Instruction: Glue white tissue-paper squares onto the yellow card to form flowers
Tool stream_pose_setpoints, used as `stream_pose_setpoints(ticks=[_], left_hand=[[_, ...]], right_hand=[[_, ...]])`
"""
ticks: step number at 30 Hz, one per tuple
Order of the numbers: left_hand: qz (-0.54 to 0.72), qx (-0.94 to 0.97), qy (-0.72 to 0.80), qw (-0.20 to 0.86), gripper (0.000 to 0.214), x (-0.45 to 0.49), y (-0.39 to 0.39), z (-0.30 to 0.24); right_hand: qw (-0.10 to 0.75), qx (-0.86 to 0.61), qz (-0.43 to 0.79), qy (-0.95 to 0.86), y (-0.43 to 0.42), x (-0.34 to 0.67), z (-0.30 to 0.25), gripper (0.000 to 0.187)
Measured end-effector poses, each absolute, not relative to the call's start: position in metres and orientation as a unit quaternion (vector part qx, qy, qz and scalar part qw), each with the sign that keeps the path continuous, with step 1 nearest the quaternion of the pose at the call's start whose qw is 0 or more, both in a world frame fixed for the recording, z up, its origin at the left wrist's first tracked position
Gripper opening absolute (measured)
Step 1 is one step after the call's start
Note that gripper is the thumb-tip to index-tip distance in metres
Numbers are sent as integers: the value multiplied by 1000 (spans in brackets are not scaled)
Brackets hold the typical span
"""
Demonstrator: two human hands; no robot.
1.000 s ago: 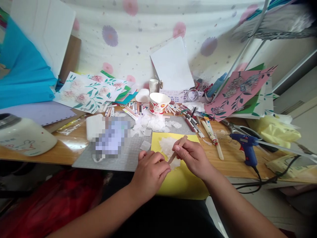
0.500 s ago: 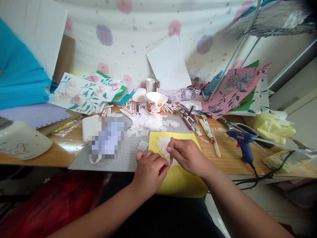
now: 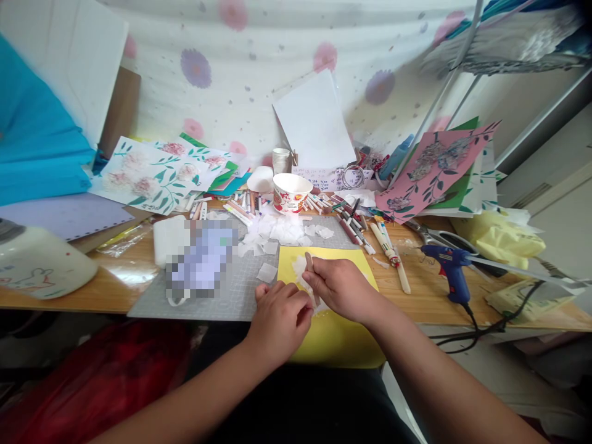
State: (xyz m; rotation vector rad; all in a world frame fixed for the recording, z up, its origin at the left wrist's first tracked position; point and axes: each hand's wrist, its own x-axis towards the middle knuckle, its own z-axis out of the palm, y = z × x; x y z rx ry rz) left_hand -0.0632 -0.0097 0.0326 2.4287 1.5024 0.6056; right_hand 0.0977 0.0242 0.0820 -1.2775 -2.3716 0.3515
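My right hand (image 3: 343,288) grips a flat wooden craft stick (image 3: 309,262) upright between thumb and fingers. The stick's lower end comes down onto white tissue paper (image 3: 300,266) that lies ruffled on a yellow sheet of paper (image 3: 342,345). My left hand (image 3: 283,313) sits at the sheet's left side with its fingers curled together beside the stick's lower end; what its fingertips pinch, if anything, is hidden. Part of the tissue is covered by both hands. Beyond the sheet is a pile of loose white tissue squares (image 3: 277,229), with a single square (image 3: 267,272) nearer my left hand.
A grey cutting mat (image 3: 152,302) lies underneath. A paper bowl (image 3: 292,192) and scattered markers (image 3: 354,228) stand behind. To the right are a blue glue gun (image 3: 451,268) with its cord, and scissors (image 3: 430,235). A blurred-out phone-like object (image 3: 201,258) lies left.
My right hand has shifted slightly left with the craft stick, which now leans closer to my left hand. My left hand has barely moved.
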Motion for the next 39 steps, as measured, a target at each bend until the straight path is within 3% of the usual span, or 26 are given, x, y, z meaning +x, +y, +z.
stream_pose_setpoints(ticks=[6,11,17,20,22,26,29,32,39], left_hand=[[199,829,511,110,14,-65,-7,31],[199,830,509,114,13,-64,-8,31],[258,811,497,170,16,-82,-3,37],[301,782,534,108,17,-111,8,41],[271,770,576,51,17,-128,15,44],[164,780,604,-7,32,-139,20,48],[134,799,586,-15,28,-133,22,50],[131,809,573,-23,16,-128,27,51],[212,796,567,2,16,-126,22,49]], right_hand=[[219,-480,125,-840,31,89,79,25],[283,-476,157,-818,31,89,77,28],[473,-495,197,-701,23,118,70,38],[644,-462,274,-545,10,133,60,30],[709,-433,323,-453,-2,139,50,23],[738,-439,364,-360,-28,146,27,22],[734,-451,377,-341,-37,151,14,24],[733,-454,389,-325,-37,153,10,26],[766,-396,365,-351,-40,149,21,19]])
